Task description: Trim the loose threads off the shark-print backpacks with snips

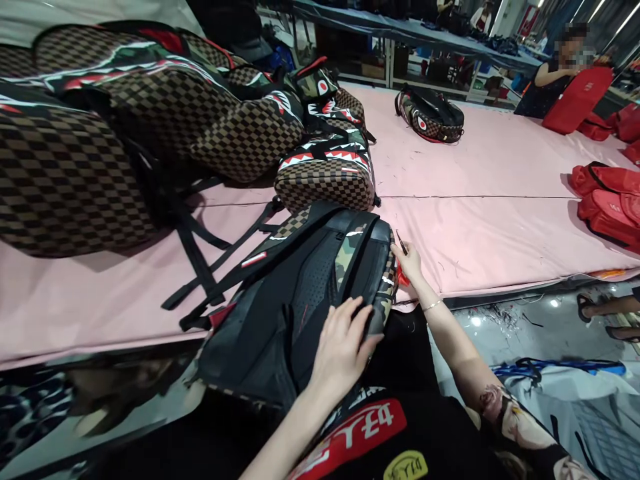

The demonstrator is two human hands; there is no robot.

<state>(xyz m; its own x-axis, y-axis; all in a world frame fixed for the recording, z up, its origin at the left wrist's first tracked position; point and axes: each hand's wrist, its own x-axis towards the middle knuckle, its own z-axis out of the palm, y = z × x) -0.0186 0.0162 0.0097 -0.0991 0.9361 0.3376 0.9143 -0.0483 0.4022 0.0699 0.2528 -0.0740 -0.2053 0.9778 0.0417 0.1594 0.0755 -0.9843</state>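
A black-backed backpack (pixel 310 287) with checkered and camouflage sides lies tilted at the pink table's front edge, partly over my lap. Its straps and padded back panel face up. My left hand (pixel 345 340) rests on that panel near the right edge, fingers spread and pressing on it. At the bag's upper right side, my right hand (pixel 411 262) is closed around a small dark pointed tool (pixel 402 243) that looks like thread snips. Something red (pixel 401 276) shows just below the right hand, against the bag's side.
Checkered shark-mouth backpacks (pixel 165 120) pile up at the left, one (pixel 325 177) directly behind mine. Another bag (pixel 433 117) lies farther back on the pink table (pixel 490 227). Red bags (pixel 610 207) sit at right, where a person (pixel 545 80) holds one. Thread scraps litter the floor.
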